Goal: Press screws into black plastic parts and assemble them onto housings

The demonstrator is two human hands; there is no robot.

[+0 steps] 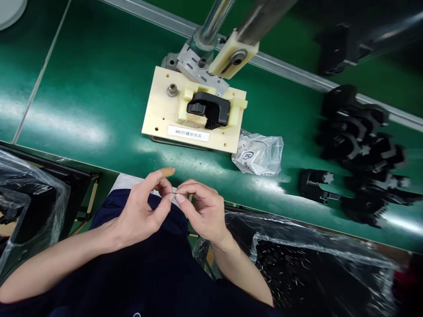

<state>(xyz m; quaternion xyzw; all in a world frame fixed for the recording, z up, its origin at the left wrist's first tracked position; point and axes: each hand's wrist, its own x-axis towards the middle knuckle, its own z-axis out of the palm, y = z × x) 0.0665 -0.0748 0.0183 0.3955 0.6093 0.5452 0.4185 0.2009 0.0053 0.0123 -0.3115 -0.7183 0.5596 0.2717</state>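
Observation:
My left hand (142,214) and my right hand (205,212) meet over my lap, at the near edge of the green bench. The thumb and fingertips of each are pinched together, tip to tip. Something tiny seems to sit between them, too small to name. A tan covering wraps one finger of the left hand. Beyond the hands stands a cream-coloured fixture plate (158,116) with a printed label (188,133). Seated in its raised holder is a black ribbed plastic part (220,110), which neither hand touches.
A clear printed plastic bag (262,154) lies right of the fixture. Several black plastic parts (343,136) are heaped at the right. Metal posts (216,20) rise behind the fixture. Below the bench, a plastic-lined bin (284,273) holds small pieces; another lined container (56,211) stands left.

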